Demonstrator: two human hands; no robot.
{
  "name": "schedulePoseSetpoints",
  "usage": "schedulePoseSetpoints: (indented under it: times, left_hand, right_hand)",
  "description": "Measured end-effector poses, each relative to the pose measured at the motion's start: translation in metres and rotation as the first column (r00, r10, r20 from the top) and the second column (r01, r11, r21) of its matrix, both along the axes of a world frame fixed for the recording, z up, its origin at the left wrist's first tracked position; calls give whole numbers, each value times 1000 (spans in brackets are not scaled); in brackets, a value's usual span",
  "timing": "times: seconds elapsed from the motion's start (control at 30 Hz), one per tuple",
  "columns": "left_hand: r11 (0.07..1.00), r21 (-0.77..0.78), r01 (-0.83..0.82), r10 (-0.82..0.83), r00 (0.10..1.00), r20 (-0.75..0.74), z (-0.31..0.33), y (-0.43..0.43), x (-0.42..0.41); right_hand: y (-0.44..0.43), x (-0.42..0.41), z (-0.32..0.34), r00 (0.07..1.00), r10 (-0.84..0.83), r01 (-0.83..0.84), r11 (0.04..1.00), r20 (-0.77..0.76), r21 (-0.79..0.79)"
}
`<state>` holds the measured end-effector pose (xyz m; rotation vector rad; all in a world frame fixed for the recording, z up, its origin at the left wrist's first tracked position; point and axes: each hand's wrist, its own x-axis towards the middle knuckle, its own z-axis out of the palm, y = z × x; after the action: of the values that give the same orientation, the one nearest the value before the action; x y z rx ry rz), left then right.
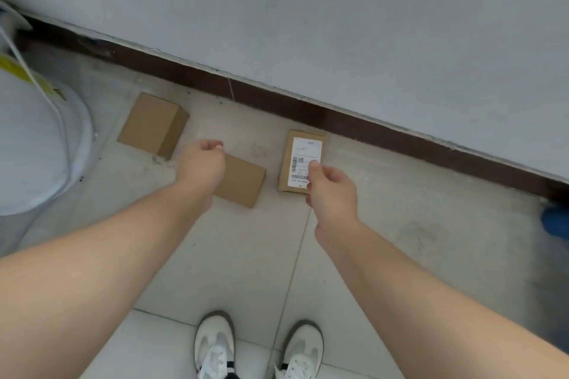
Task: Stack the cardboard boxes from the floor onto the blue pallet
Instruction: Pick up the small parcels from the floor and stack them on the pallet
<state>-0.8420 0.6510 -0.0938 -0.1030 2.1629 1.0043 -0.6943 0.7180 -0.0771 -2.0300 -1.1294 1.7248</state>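
Three small cardboard boxes lie on the tiled floor near the wall. A plain box [153, 125] is at the left. A second plain box [243, 182] lies in the middle, partly hidden by my left hand [201, 163], which hovers above its left end with fingers curled and nothing in them. A box with a white barcode label [303, 157] lies at the right. My right hand [331, 191] hangs over its near edge, fingers loosely curled, holding nothing. A blue thing [555, 220] shows at the right edge; I cannot tell if it is the pallet.
A grey wall [338, 24] with a dark brown skirting [277, 101] runs diagonally behind the boxes. A large pale rounded object [30, 148] with a yellow strip stands at the left. My two white shoes [215, 344] stand on the floor tiles below.
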Motion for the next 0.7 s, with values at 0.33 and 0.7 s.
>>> schedulePoseSetpoints:
  times: [0.33, 0.7]
  left_hand:
    - [995, -95, -22, 15, 997, -75, -130, -27, -26]
    - [965, -192, 178, -175, 984, 32, -191, -35, -36]
  right_hand:
    - [-28, -35, -132, 992, 125, -120, 984, 28, -135]
    - [-34, -61, -188, 985, 172, -174, 954, -31, -246]
